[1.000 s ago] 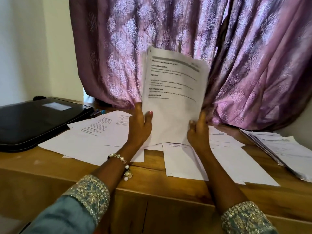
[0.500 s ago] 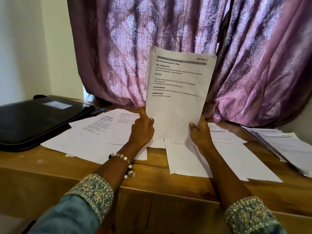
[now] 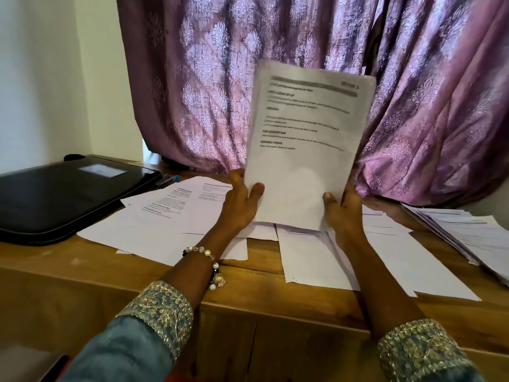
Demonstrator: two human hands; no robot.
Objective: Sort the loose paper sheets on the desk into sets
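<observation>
I hold a set of printed white sheets (image 3: 305,139) upright above the wooden desk (image 3: 248,293), its bottom edge close to the papers below. My left hand (image 3: 242,205) grips its lower left edge, thumb on the front. My right hand (image 3: 343,209) grips the lower right edge. Loose sheets (image 3: 170,216) lie spread on the desk to the left, and more loose sheets (image 3: 399,257) lie under and to the right of my hands. A fanned stack of papers (image 3: 473,235) sits at the far right.
A black closed laptop or folder (image 3: 63,197) lies at the left of the desk, with pens (image 3: 169,178) beside it. A purple patterned curtain (image 3: 275,64) hangs right behind the desk. The desk's front edge runs across below my wrists.
The held sheets have been squared together and have tilted slightly to the right. Both hands keep their grip at the bottom edge.
</observation>
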